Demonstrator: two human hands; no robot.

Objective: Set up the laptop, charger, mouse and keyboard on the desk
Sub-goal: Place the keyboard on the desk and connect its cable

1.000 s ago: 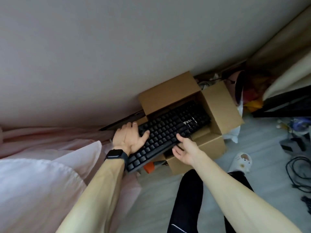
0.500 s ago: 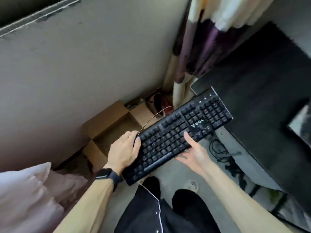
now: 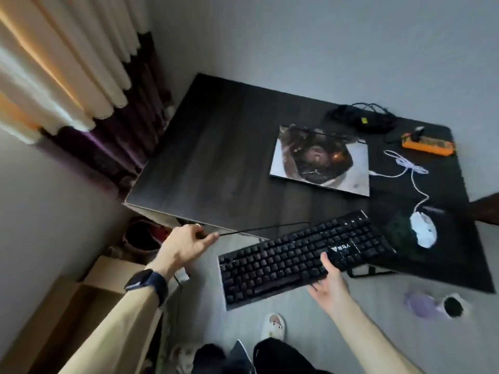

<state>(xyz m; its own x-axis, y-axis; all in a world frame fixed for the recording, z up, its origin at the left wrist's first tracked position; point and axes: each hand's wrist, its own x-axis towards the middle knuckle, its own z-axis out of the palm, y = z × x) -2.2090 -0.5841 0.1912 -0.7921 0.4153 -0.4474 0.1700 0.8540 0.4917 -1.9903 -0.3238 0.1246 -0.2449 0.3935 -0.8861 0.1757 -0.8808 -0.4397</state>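
**Landing the keyboard (image 3: 305,257) on the surface (image 3: 216,163)**

Right hand (image 3: 328,282) grips its near edge, thumb on the keys. Its far end overlaps the surface's near edge, beside the mouse (image 3: 423,230). Left hand (image 3: 186,245) pinches the cable (image 3: 264,228). Likely next: slide it fully on.

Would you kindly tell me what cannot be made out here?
Head view: the far end of the cable, hidden by the left hand.
Head view: the grip of the right hand, hidden under the keyboard.
Head view: the charger, a blurred tangle beyond the laptop.
Head view: key letters, blurred.
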